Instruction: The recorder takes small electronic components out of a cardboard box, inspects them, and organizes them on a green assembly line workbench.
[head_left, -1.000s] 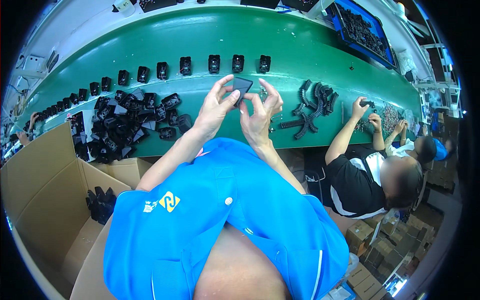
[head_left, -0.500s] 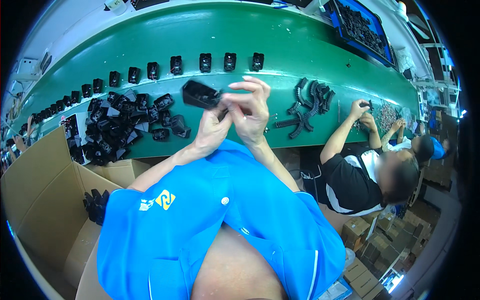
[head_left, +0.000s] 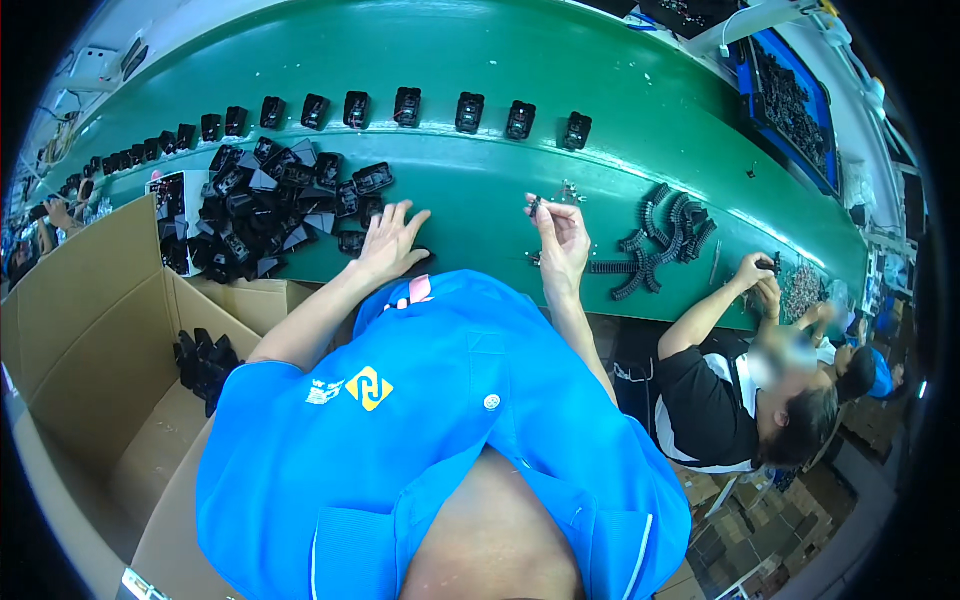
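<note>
Over green bench (head_left: pixel 470 195), now parted: left hand (head_left: pixel 390 243), spread open beside black housings (head_left: pixel 373 178); right hand (head_left: pixel 564 248), pinching small dark part (head_left: pixel 534 206); cardboard box (head_left: pixel 85 310) alongside.

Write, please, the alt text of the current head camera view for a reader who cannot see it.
A person's right hand pinches a small dark piece over a green table, while the left hand is spread beside a pile of black parts. Black cases stand in a long row beyond; a co-worker sits at the right.
</note>
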